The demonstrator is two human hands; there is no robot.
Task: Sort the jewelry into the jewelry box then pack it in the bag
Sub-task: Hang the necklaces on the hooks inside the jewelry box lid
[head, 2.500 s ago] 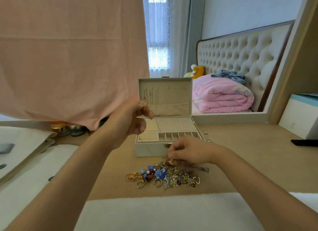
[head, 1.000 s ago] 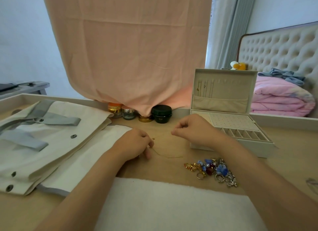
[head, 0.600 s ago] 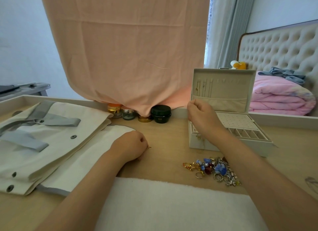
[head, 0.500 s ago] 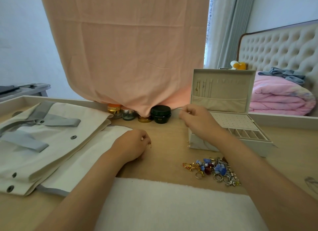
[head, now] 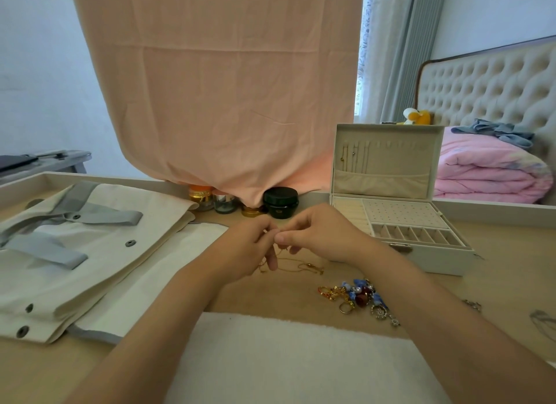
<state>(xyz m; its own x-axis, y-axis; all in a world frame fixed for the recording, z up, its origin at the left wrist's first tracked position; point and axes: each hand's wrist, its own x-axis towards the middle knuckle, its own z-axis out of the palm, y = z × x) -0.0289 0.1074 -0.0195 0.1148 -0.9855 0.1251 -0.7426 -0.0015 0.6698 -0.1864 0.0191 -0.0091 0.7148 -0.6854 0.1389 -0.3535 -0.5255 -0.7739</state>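
Back from the jewelry box [head: 400, 223], right hand [head: 316, 235] joins left hand [head: 249, 247], pinching gold chain [head: 298, 268].

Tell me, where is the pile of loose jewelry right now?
The jewelry pile lies on the wooden table, right of centre, in front of the open jewelry box and just beyond the white towel.

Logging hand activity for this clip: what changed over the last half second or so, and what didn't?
The right hand came back from the open jewelry box toward the left hand; both now pinch the thin gold chain together, its loose end trailing on the desk. The jewelry pile, canvas bag and jars stayed put.
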